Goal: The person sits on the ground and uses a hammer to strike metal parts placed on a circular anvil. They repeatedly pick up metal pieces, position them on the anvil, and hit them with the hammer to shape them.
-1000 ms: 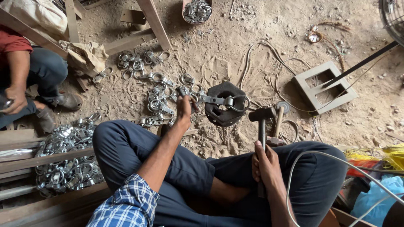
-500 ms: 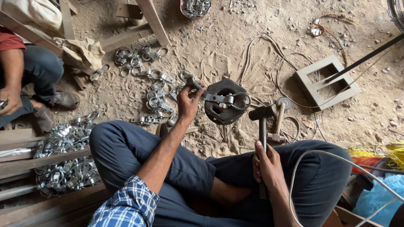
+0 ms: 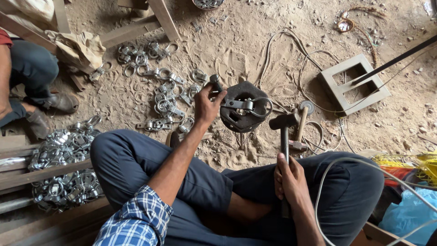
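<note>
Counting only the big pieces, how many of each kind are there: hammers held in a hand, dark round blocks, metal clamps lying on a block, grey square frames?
Hammer, held in the right hand: 1
Dark round block: 1
Metal clamp on that block: 1
Grey square frame: 1
Total: 4

No labels, signs or screens show anywhere in the view. The nearest things to packaging are two bags. A blue plastic bag [image 3: 409, 214] sits crumpled at the lower right corner, just below a tangle of yellow cord [image 3: 412, 162] and right of the sitting person's knee; it is plain and glossy, with no print that can be made out. A tan cloth sack [image 3: 79, 48] lies slumped on the dirt floor at the upper left, against a wooden plank [image 3: 132, 31] and just left of the scattered metal clamps [image 3: 159, 98]; it is creased and dusty.
</note>
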